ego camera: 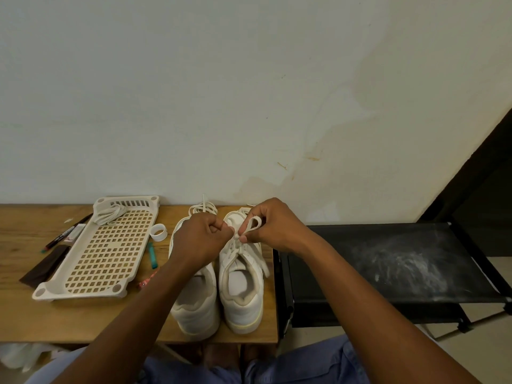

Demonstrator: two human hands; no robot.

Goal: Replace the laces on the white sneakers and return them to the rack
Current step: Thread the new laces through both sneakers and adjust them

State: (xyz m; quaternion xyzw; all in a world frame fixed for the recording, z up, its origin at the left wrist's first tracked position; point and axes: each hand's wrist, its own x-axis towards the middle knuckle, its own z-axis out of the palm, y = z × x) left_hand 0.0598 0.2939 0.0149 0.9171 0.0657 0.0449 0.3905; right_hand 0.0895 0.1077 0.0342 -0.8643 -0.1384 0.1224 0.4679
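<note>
Two white sneakers stand side by side on the wooden table, heels toward me: the left sneaker (198, 306) and the right sneaker (241, 284). My right hand (273, 227) pinches a loop of white lace (253, 224) over the right sneaker's tongue. My left hand (201, 239) grips the other part of that lace at the knot, fingers curled. A loose bundle of white lace (203, 208) lies behind the left sneaker's toe. Another bundled lace (109, 213) rests in the far end of the cream perforated rack shelf (80, 291).
A white tape ring (158, 231), a teal item (152, 254) and a pink item (145, 281) lie between shelf and sneakers. Pens (62, 236) and a brown strip (45, 268) lie left of the shelf. A black dusty rack (401, 261) stands right of the table (55, 320).
</note>
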